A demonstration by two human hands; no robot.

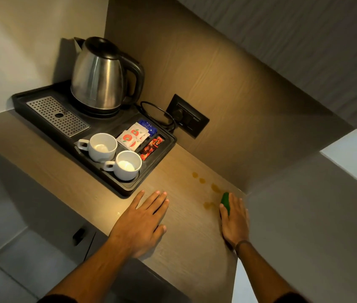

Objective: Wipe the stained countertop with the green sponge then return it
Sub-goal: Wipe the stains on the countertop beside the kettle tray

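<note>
A light wooden countertop (186, 226) carries several amber stains (201, 180) near its back right corner. My right hand (234, 219) lies over the green sponge (225, 202) at the right end of the counter, beside the side wall, fingers wrapped on it. Only the sponge's far end shows past my fingers, right next to the nearest stain (208, 205). My left hand (144, 219) rests flat on the counter with fingers spread, just in front of the black tray's corner, holding nothing.
A black tray (107, 182) at the back left holds a steel kettle (99, 77), two white cups (127, 165), sachets (133, 136) and a drip grate. A wall socket (187, 115) with the kettle cord sits behind it. The right side wall (304, 215) bounds the counter.
</note>
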